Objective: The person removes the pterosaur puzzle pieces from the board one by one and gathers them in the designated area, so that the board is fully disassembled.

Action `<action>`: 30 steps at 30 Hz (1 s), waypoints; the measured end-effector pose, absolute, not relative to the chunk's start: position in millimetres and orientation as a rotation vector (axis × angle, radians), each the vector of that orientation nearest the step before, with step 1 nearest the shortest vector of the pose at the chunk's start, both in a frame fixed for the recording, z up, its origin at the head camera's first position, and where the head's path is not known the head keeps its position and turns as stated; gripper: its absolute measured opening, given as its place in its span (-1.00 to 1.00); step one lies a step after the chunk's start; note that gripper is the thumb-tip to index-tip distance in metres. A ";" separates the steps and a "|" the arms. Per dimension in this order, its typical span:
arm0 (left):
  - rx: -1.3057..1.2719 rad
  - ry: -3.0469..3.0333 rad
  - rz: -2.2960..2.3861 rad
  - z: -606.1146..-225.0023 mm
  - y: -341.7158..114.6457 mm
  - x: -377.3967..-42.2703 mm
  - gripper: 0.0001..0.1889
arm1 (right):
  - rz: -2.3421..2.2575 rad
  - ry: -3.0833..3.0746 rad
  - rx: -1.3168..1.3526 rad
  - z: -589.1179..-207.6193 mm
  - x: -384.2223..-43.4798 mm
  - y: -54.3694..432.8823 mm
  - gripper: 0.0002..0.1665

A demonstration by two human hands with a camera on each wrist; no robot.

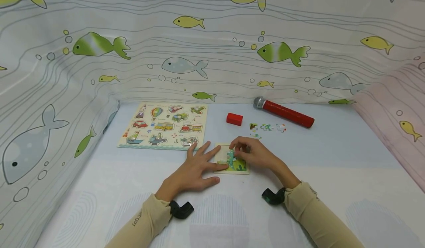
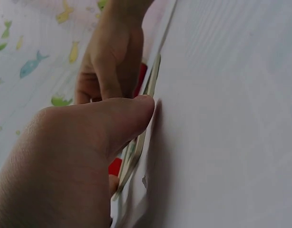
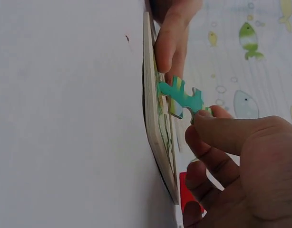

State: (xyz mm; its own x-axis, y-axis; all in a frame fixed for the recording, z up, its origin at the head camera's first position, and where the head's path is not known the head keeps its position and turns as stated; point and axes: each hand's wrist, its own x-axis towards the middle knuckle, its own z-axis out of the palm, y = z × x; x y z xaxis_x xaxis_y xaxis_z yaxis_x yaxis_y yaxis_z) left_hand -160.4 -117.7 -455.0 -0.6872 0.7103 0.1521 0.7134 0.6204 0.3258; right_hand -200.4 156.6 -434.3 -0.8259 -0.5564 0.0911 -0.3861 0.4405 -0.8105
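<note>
A small jigsaw board with a green printed scene lies in front of me. My left hand is spread flat at its left side, with fingertips over the board's left part. From the right, my right hand pinches a teal-and-green jigsaw piece between thumb and fingers. In the right wrist view the piece is tilted up, its lower end right at the board's surface. The left wrist view has my left thumb beside the board's edge, and it hides much of the board.
Several loose jigsaw pieces lie beyond my right hand. Behind the small board are a red block and a red microphone. A larger vehicle puzzle board lies at the back left. Fish-print cloth walls the table's back and sides.
</note>
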 end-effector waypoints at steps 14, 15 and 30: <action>-1.237 -2.825 -0.589 -454.6 -117.9 -159.6 -0.52 | -1.398 2.541 -0.666 -429.1 -216.0 195.2 -0.78; -1.238 -2.821 -0.590 -454.8 -117.9 -159.6 -0.52 | -1.400 2.554 -0.649 -428.5 -217.4 200.2 -0.78; -1.246 -2.785 -0.601 -455.6 -118.2 -159.2 -0.53 | -1.334 2.682 -0.405 -429.1 -227.1 257.5 -0.69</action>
State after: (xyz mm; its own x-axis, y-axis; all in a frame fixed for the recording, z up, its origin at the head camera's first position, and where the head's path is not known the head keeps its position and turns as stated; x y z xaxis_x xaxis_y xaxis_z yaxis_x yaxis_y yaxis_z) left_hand -159.2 -118.2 -455.6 -0.6783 0.7115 0.1838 0.7239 0.6040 0.3334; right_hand -227.1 257.5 -429.1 -0.9572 -0.2891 0.0125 -0.1844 0.5761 -0.7963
